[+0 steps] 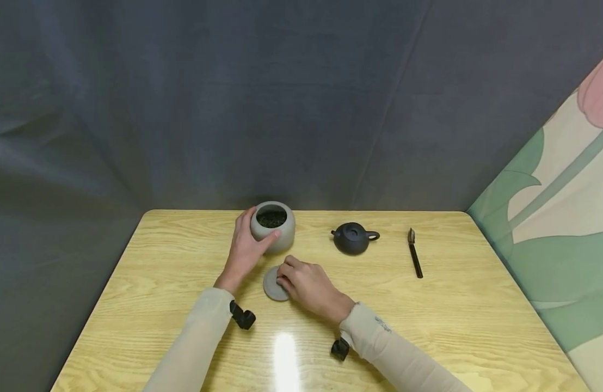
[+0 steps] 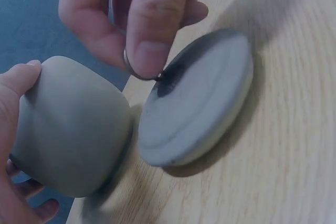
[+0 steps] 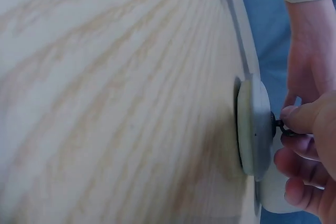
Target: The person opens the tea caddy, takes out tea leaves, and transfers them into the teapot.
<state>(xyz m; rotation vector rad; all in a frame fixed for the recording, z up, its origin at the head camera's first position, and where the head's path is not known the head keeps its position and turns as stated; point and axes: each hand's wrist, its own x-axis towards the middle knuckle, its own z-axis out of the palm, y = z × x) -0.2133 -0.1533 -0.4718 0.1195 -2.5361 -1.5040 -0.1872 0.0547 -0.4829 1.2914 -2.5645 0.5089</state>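
Note:
A round grey jar (image 1: 288, 231), its mouth uncovered, has dark loose bits inside that look like tea leaves. My left hand (image 1: 247, 239) wraps round its left side, thumb across the front and fingers behind. In front of the jar is a round grey lid (image 2: 210, 98) with a small dark ring handle (image 3: 279, 125). My right hand (image 1: 307, 284) pinches that ring between thumb and fingers. Close over the tabletop, the lid casts a shadow beneath it in the left wrist view.
To the right of the jar stands a small dark teapot (image 1: 350, 242), its handle pointing right. Farther right lies a slim dark tool (image 1: 415, 256) with a metallic tip. The wooden table (image 1: 149, 305) ends at a dark curtain (image 1: 262, 109) behind, with a flowered cloth (image 1: 566, 261) at right.

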